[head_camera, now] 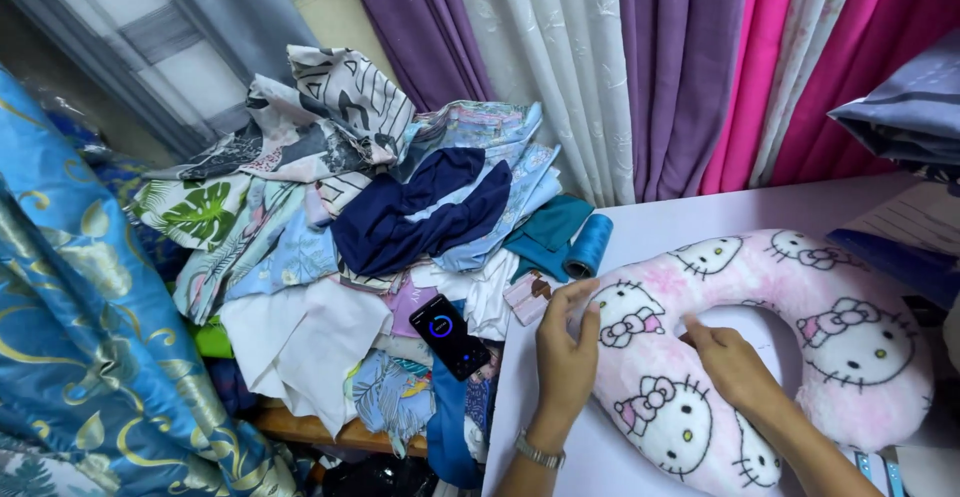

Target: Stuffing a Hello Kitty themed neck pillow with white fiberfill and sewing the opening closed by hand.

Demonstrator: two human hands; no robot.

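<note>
Pink plush neck pillow (800,347), U-shaped with a cartoon cat print, lying flat on the white table (700,219) at near right, open side of the U toward the near edge. Left hand (566,342) curled over the outer edge of the pillow's left arm, fingers wrapped onto the fabric in a loose pinch. Right hand (733,365) resting on the inner curve of the same arm, fingertips pressed into the plush, palm down, not closed around anything. Likely light, soft and squashy; fleecy cover probably giving good grip, no risk of breakage. Best purchase judged at the thick arms or the seam along the inner curve, where the filling gives under the fingers. Left of the table, a heap of fabric scraps (340,227), with a dark phone (449,336) lying on it, screen lit. Blue thread spool (589,245) just beyond the left hand. Curtains (640,57) hanging at the far side.
</note>
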